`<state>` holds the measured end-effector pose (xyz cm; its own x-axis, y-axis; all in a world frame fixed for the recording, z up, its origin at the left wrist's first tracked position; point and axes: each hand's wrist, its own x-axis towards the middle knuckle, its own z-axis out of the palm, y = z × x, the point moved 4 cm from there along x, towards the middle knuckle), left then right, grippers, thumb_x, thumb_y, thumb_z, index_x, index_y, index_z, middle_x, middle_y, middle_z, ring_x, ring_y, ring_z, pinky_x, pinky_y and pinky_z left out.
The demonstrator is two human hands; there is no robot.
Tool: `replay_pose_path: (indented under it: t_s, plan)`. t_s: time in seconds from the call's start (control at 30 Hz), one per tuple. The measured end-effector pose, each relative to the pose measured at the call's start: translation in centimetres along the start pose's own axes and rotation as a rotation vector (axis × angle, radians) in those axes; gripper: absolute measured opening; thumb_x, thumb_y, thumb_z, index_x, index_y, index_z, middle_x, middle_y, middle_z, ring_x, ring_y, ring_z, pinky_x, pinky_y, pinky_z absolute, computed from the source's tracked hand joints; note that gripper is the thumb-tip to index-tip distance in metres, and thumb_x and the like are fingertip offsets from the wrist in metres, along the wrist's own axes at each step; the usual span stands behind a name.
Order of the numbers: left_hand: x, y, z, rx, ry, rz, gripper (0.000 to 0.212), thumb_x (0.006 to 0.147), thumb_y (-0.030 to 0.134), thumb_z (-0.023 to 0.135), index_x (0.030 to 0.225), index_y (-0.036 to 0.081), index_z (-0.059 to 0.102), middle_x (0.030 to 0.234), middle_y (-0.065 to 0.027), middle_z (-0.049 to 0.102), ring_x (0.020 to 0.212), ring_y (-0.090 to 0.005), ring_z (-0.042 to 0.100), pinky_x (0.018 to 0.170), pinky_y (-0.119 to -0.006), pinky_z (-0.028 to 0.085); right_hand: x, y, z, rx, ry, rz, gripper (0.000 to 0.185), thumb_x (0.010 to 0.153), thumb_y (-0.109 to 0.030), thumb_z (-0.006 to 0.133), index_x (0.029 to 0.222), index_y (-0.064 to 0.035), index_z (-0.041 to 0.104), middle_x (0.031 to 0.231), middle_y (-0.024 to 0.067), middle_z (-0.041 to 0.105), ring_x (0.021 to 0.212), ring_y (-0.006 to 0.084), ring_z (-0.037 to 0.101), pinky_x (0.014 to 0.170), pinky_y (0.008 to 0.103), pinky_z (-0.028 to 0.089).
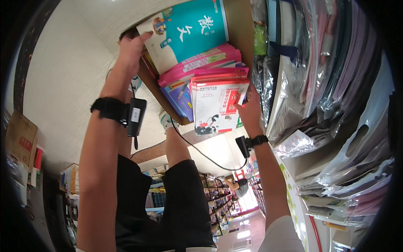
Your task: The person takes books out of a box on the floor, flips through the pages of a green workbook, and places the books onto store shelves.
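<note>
A cardboard box (241, 28) full of paperback books lies before me. My left hand (131, 52) is at its upper left rim, the thumb over the edge of a teal and cream book (192, 31); its other fingers are mostly hidden. At the box's near end, my right hand (252, 108) grips the right edge of a stack of white and red books (209, 104), thumb on the top cover. This stack leans over pink-spined books (201, 61) and purple books (181, 99). The covers bear writing.
Plastic-wrapped folded goods (327, 63) crowd the shelf on the right. A small carton (21, 138) stands far left. My shoe (165, 121) is beside the box. A thin black cable (201, 154) hangs from my right wrist device (244, 146). Another person (241, 187) is among distant shelves.
</note>
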<state>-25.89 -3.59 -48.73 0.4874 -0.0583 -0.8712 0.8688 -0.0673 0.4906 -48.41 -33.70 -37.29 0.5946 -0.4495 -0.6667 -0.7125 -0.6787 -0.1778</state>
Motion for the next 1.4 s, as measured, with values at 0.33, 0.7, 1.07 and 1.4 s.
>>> replay_pose_path:
  t_s: [0.33,0.7,1.07,1.4]
  plan:
    - [-0.8,-0.4,2.1,0.131,0.102,0.123,0.064,0.075,0.010,0.072,0.129,-0.010,0.045,0.103,-0.0152,0.064,0.092,-0.0227,0.063,0.080,-0.032,0.049,4.1,-12.4,-0.2,-0.038,0.290,-0.544,0.053,0.077,0.002,0.062,0.128,-0.0041,0.049,0.127,0.0185,0.046,0.116,0.0382,0.046,0.097,0.0465,0.041]
    - [-7.2,0.8,6.1,0.635,-0.380,0.369,0.049,0.080,-0.001,0.068,0.127,0.007,0.058,0.110,-0.0155,0.062,0.093,-0.0274,0.064,0.083,-0.030,0.050,8.3,-17.7,-0.7,-0.336,0.170,-0.797,0.060,0.076,0.003,0.057,0.131,-0.0199,0.054,0.148,0.0156,0.033,0.135,0.0404,0.031,0.108,0.0628,0.024]
    - [-6.8,3.9,3.0,1.074,-0.671,0.121,0.101,0.057,0.008,0.075,0.147,0.003,0.028,0.148,-0.0278,0.029,0.136,-0.0369,0.034,0.109,-0.036,0.033,7.3,-18.5,0.4,-0.287,0.074,-0.924,0.019,0.076,-0.001,0.056,0.092,-0.0096,0.060,0.081,0.0040,0.060,0.092,0.0259,0.058,0.106,0.0533,0.033]
    - [-0.7,2.6,0.0,0.698,-0.216,-0.021,0.065,0.075,0.011,0.069,0.133,-0.005,0.043,0.115,-0.0163,0.061,0.108,-0.0223,0.056,0.095,-0.033,0.042,4.1,-14.8,1.5,-0.134,0.013,-0.735,0.034,0.059,0.008,0.062,0.088,-0.0082,0.054,0.086,0.0058,0.055,0.086,0.0281,0.049,0.079,0.0391,0.039]
